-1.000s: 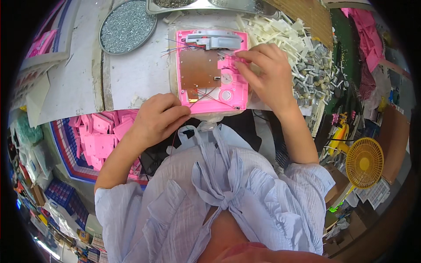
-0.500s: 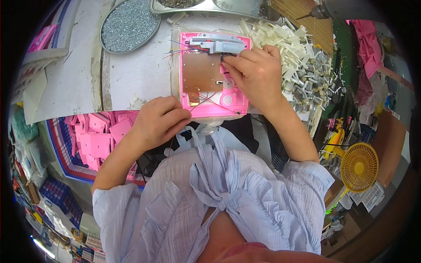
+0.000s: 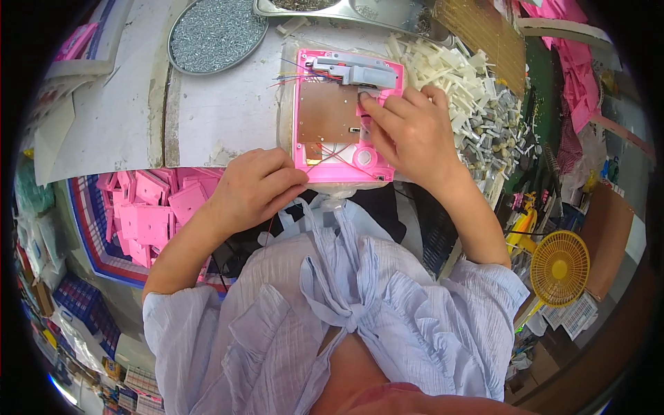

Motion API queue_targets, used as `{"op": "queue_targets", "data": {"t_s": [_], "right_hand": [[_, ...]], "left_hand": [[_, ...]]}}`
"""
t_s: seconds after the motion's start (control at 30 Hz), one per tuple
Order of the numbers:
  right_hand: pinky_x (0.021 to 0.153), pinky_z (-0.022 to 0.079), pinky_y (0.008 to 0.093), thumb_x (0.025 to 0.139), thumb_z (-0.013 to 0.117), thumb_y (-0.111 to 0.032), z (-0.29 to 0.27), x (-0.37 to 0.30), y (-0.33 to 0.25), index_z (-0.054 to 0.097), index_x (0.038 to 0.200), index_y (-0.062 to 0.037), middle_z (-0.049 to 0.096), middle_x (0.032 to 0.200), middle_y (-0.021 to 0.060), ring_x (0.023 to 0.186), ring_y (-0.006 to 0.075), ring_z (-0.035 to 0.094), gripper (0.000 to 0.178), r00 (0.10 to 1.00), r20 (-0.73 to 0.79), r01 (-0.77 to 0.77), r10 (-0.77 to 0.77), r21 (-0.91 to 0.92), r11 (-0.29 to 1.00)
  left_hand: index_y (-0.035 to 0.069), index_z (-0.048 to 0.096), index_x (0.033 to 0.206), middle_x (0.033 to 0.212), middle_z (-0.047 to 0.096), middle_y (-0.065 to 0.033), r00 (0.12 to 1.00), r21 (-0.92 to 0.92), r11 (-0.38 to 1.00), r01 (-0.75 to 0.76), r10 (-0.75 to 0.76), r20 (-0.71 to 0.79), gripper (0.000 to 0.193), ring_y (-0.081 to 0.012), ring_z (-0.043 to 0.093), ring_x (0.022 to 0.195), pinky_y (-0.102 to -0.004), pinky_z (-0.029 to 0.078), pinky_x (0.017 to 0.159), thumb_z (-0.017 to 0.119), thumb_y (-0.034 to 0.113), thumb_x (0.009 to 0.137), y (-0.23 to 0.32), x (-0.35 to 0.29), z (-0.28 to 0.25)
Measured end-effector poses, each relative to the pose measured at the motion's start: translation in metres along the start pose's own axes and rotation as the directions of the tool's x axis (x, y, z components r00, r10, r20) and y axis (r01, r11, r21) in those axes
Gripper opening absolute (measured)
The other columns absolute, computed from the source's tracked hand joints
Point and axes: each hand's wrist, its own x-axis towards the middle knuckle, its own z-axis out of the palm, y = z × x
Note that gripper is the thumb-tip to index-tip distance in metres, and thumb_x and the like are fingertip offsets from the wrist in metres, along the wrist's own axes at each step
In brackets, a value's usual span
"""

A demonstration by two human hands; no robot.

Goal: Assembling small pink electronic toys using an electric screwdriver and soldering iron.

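A pink plastic housing [image 3: 339, 174] lies open-side up on the table, with a brown circuit board [image 3: 328, 114] in it. Across its far end sits a grey plastic part [image 3: 363, 72]. Thin coloured wires [image 3: 287, 77] stick out past the housing's left side, and others cross below the board. My left hand [image 3: 257, 181] is closed at the near left corner, pinching a thin wire. My right hand [image 3: 415, 135] reaches over the right side. Its index fingertip presses at a small dark piece beside the board, with the thumb apart from it; the other fingers are curled.
A round tray of small screws [image 3: 218, 34] and a metal tray [image 3: 325, 8] stand at the back. White plastic pieces [image 3: 443, 79] and grey metal pieces [image 3: 491, 124] are heaped at right. A basket of pink parts [image 3: 149, 214] stands lower left; a yellow fan [image 3: 560, 268], lower right.
My right hand has gone from a pinch on the dark piece to pressing there with its index finger. The left hand keeps its place at the corner. The view has shifted slightly.
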Motion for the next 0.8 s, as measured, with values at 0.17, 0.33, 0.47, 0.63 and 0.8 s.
{"op": "queue_targets", "data": {"t_s": [0.17, 0.33, 0.47, 0.63, 0.8], "right_hand": [[0.082, 0.048, 0.0415, 0.079, 0.078, -0.018, 0.000, -0.002, 0.035, 0.074, 0.118, -0.0087, 0.067, 0.094, 0.0064, 0.087, 0.0274, 0.061, 0.040, 0.975, 0.062, 0.200, -0.213, 0.165, 0.966], [0.078, 0.052, 0.0411, 0.079, 0.080, -0.018, 0.001, 0.003, 0.049, 0.075, 0.117, -0.0081, 0.070, 0.099, 0.0076, 0.088, 0.0289, 0.062, 0.040, 0.954, 0.087, 0.250, -0.286, 0.293, 0.923], [0.075, 0.052, 0.0407, 0.079, 0.079, -0.020, -0.001, 0.004, 0.047, 0.076, 0.112, -0.0106, 0.069, 0.094, 0.0039, 0.086, 0.0274, 0.061, 0.035, 0.959, 0.083, 0.238, -0.269, 0.274, 0.932], [0.077, 0.051, 0.0414, 0.080, 0.078, -0.022, -0.012, 0.008, 0.036, 0.077, 0.112, -0.0141, 0.069, 0.093, 0.0024, 0.087, 0.0270, 0.062, 0.033, 0.964, 0.133, 0.211, -0.230, 0.146, 0.967], [0.081, 0.050, 0.0404, 0.082, 0.079, -0.021, -0.015, 0.007, 0.049, 0.077, 0.115, -0.0140, 0.071, 0.098, 0.0055, 0.093, 0.0271, 0.062, 0.034, 0.959, 0.215, 0.097, -0.185, 0.364, 0.926]], "left_hand": [[0.011, 0.067, 0.098, 0.088, 0.059, -0.0046, 1.000, -0.004, 1.000, -0.020, 0.020, 0.010, 0.019, -0.0259, 0.062, 0.076, -0.0382, 0.048, 0.065, 0.079, 0.014, 0.083, 0.000, 0.001, 0.000], [0.011, 0.067, 0.097, 0.088, 0.059, -0.0044, 1.000, 0.000, 1.000, -0.012, 0.012, -0.005, 0.018, -0.0255, 0.062, 0.077, -0.0382, 0.049, 0.065, 0.079, 0.014, 0.083, 0.001, 0.000, 0.002], [0.010, 0.069, 0.096, 0.087, 0.061, -0.0056, 1.000, -0.017, 1.000, -0.007, 0.007, -0.020, 0.025, -0.0260, 0.062, 0.075, -0.0386, 0.049, 0.063, 0.084, 0.010, 0.076, 0.001, 0.000, 0.003], [0.010, 0.069, 0.097, 0.087, 0.061, -0.0055, 1.000, -0.006, 1.000, -0.006, 0.006, -0.006, 0.026, -0.0258, 0.062, 0.074, -0.0383, 0.048, 0.062, 0.084, 0.009, 0.075, 0.001, 0.000, 0.003], [0.011, 0.068, 0.097, 0.086, 0.059, -0.0043, 0.999, 0.024, 0.999, -0.028, 0.028, 0.020, 0.020, -0.0252, 0.061, 0.074, -0.0384, 0.048, 0.064, 0.080, 0.013, 0.081, 0.001, -0.001, 0.000]]}}
